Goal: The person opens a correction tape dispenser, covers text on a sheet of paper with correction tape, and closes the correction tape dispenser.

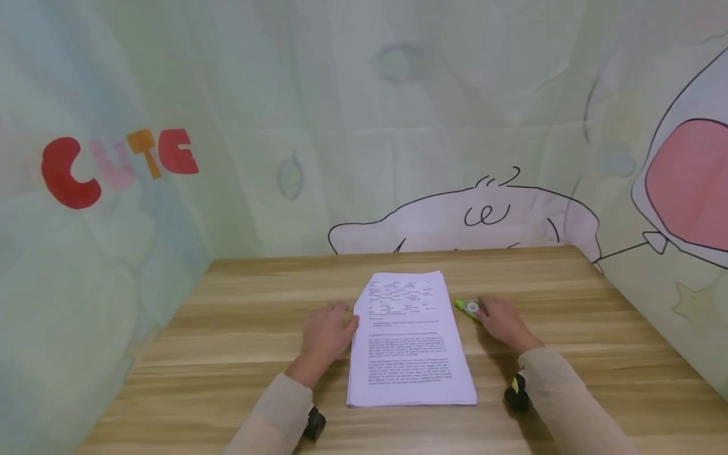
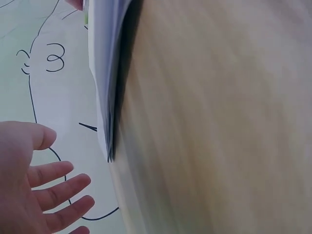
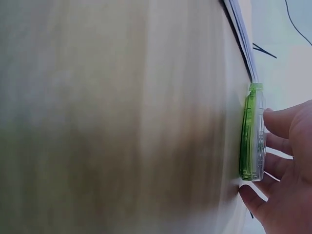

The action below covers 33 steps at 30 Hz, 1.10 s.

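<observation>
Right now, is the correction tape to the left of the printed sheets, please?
No, the correction tape is right of the printed sheets.

Two hands, the left hand [image 1: 328,335] and the right hand [image 1: 505,322], were in the lower half of the frame, with two sleeves [image 1: 275,414] and two black wrist devices [image 1: 315,424]. One desk [image 1: 256,297] carried one stack of paper [image 1: 406,373], its sheets too close to count, and one green tape dispenser [image 1: 469,308]. Four letters [image 1: 71,183] were counted at upper left and one star [image 1: 689,302] at far right.
</observation>
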Available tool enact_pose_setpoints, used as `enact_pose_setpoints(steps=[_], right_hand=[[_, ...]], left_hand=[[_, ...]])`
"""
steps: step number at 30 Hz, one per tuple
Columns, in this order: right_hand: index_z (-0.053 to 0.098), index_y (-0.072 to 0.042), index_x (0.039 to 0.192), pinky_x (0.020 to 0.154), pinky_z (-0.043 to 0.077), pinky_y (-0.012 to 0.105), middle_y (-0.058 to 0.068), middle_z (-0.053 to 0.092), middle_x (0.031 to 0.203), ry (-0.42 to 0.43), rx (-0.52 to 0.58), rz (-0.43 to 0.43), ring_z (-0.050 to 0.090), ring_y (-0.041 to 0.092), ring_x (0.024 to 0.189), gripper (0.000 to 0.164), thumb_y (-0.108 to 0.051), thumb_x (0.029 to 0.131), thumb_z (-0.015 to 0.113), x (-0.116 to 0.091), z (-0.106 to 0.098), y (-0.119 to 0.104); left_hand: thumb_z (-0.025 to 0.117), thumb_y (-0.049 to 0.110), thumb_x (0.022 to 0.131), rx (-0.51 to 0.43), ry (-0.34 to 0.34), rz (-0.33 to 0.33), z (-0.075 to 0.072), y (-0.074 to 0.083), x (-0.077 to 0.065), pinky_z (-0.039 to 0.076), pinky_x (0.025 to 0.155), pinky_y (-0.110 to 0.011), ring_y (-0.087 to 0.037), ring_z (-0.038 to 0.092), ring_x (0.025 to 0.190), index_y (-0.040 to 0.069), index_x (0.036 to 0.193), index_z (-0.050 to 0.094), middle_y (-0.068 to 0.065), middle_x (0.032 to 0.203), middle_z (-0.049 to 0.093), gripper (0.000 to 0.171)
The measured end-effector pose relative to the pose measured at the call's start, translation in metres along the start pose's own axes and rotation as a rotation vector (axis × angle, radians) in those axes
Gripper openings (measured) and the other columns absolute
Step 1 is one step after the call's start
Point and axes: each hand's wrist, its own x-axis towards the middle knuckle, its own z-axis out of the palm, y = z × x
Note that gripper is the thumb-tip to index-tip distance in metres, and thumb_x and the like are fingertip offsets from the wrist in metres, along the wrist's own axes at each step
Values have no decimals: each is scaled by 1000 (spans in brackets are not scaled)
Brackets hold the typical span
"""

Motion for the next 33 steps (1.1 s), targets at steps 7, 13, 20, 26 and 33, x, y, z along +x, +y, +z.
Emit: enact_pose_setpoints(steps=[7, 13, 20, 26, 33], right_hand=[[46, 10, 126, 93, 37, 57, 36, 43, 122, -25, 104, 93, 43, 47, 111, 45, -10, 87, 56, 1, -3, -8], [53, 5, 120, 85, 41, 52, 33, 44, 116, 4, 118, 93, 47, 40, 102, 42, -9, 81, 61, 3, 0, -12], [49, -3, 123, 88, 41, 52, 26, 52, 123, -93, 206, 120, 51, 36, 105, 41, -10, 84, 59, 7, -8, -16], [43, -3, 131, 66, 49, 33, 22, 52, 119, -174, 326, 184, 55, 26, 88, 47, -15, 87, 58, 11, -14, -30], [46, 3, 126, 60, 50, 29, 18, 55, 110, -170, 413, 152, 54, 23, 84, 44, -9, 86, 59, 10, -10, -46]], left_hand=[[57, 41, 87, 31, -29, 53, -3, 11, -1, 50, 73, -36, -21, 62, 91, 12, 112, 64, -5, 106, 67, 38], [57, 42, 87, 43, -79, 89, -11, 19, -5, 50, 73, -35, -23, 63, 93, 12, 110, 64, -6, 108, 67, 39], [56, 44, 86, 62, -110, 158, -13, 32, -6, 43, 57, -27, -16, 58, 70, 13, 108, 65, -4, 97, 69, 38], [55, 42, 87, -14, -128, 202, -12, 45, -3, 45, 61, -28, -18, 63, 81, 13, 109, 65, -4, 102, 69, 37], [55, 41, 89, -111, -201, 217, -12, 53, 1, 50, 71, -34, -20, 64, 95, 13, 112, 63, -3, 106, 68, 37]])
